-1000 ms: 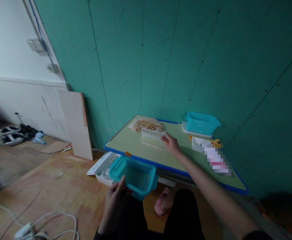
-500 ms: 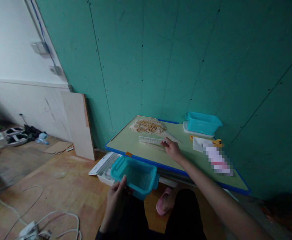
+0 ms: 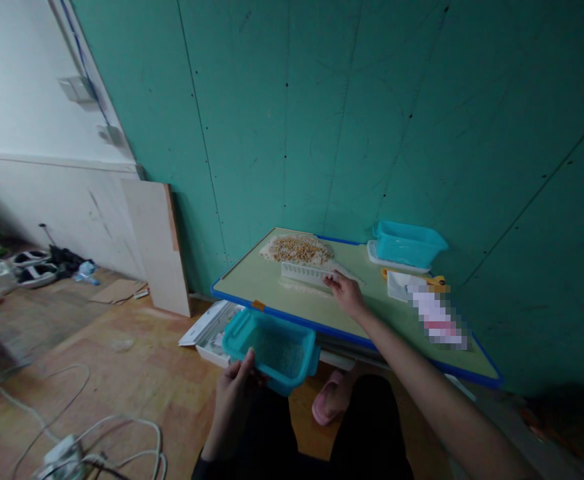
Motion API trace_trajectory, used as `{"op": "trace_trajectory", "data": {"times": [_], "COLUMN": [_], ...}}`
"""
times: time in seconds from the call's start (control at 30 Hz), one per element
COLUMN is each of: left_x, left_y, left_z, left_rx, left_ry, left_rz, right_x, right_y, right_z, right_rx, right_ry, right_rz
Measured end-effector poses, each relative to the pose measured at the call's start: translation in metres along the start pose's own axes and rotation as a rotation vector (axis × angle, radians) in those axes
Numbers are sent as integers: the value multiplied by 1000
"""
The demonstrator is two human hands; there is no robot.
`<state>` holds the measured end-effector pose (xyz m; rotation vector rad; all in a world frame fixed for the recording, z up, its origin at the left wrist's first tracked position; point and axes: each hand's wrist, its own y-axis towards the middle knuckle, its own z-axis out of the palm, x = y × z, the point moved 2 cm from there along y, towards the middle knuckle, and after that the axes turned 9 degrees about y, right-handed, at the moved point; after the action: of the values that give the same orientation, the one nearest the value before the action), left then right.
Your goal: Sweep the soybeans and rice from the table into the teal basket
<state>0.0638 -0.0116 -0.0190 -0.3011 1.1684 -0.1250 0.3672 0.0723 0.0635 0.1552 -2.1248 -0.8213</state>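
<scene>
My left hand (image 3: 235, 389) grips the near edge of a teal plastic box (image 3: 271, 348) holding pale grains, just below the table's front edge. My right hand (image 3: 344, 291) reaches over the table (image 3: 272, 293) and holds one end of a white slotted tray (image 3: 304, 272), with a thin line of pale grains under it. Behind the tray lies a heap of mixed yellow and pale grains (image 3: 298, 249).
A second teal box (image 3: 407, 244) on a white lid stands at the table's back right, next to a white card (image 3: 398, 285) and a yellow item. A white tray (image 3: 208, 332) lies on the floor under the table. Cables (image 3: 97, 440) trail on the wooden floor. A pink slipper (image 3: 328, 399) shows below.
My right hand tipped the white slotted tray down flat, then raised it upright again a little nearer the table's front. The teal box in my left hand stayed put.
</scene>
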Motion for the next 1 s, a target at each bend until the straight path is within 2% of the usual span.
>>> {"op": "trace_trajectory", "data": {"times": [0.2,0.33,0.47,0.6,0.7,0.8,1.0], "left_x": [-1,2,9,12,12,10,9], "left_y": [0,2,5,2,-3,-6,-6], "left_z": [-1,-4,-10,-10,-1,11,24], "left_rx": [-11,-14,-39,-33,16,14,22], "left_ry": [37,59,21,-3,-4,6,28], "left_rz": [30,22,-15,-24,-9,8,16], "right_x": [3,9,14,16,17,17,20], "right_y": [-4,1,-15,-56,-81,-93,-99], "right_z": [5,-5,-43,-88,-108,-111,-103], "right_rx": [73,-12,-156,-181,-198,-192,-152], "right_ry": [35,43,-11,-168,-267,-298,-348], "right_rz": [6,17,61,101,111,96,28]}}
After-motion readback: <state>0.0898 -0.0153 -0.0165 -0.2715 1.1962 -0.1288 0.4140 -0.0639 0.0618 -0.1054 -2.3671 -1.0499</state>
